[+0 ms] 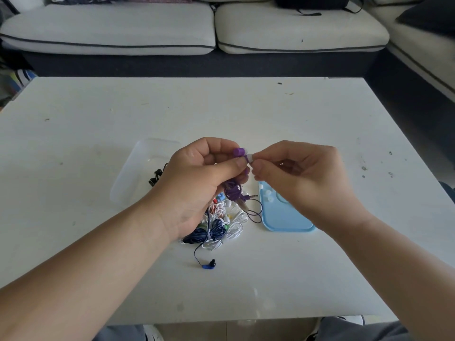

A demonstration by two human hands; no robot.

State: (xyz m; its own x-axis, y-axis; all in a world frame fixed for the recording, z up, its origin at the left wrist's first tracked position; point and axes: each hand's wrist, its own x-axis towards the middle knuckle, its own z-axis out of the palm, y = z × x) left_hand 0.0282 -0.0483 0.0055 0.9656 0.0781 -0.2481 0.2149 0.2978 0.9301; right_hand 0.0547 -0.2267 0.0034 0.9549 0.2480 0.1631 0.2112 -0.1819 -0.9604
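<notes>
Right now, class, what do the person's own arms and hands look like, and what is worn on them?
The left forearm and right forearm are bare, no sleeves in view. The left hand and right hand wear no gloves; no ring, watch or bracelet shows.

Plenty of bare table point(221, 107) toward the far edge and both side edges, but the middle is crowded: clear plastic box point(138, 168), earphone tangle point(221, 227) and blue lid point(285, 217) sit side by side.
</notes>
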